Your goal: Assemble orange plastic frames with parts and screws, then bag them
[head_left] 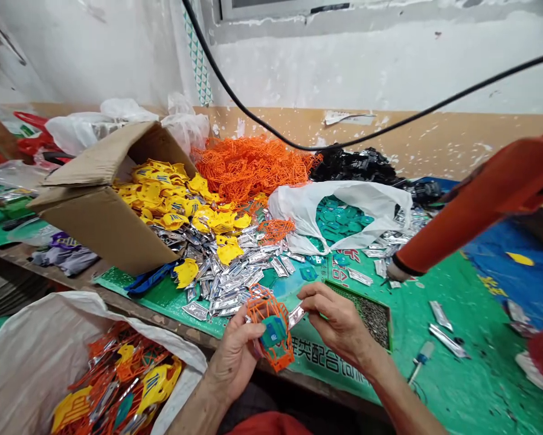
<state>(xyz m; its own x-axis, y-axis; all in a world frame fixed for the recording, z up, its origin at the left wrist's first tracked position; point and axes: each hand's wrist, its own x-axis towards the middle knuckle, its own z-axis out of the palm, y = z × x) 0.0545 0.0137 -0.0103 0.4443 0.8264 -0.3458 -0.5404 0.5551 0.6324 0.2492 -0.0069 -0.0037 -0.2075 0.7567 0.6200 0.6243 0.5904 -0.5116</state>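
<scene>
My left hand is closed round an orange plastic mesh frame with a teal plastic piece set in it, held low at the table's near edge. My right hand pinches a small silver foil piece against the frame's right side. Behind the hands lies a heap of silver foil pieces mixed with yellow plastic parts. A tray of small dark screws sits right beside my right hand.
A tipped cardboard box spills yellow parts. Orange frames are piled at the back; a white bag of teal pieces lies mid-table. An orange tool hangs at right. A white sack of assembled pieces stands lower left.
</scene>
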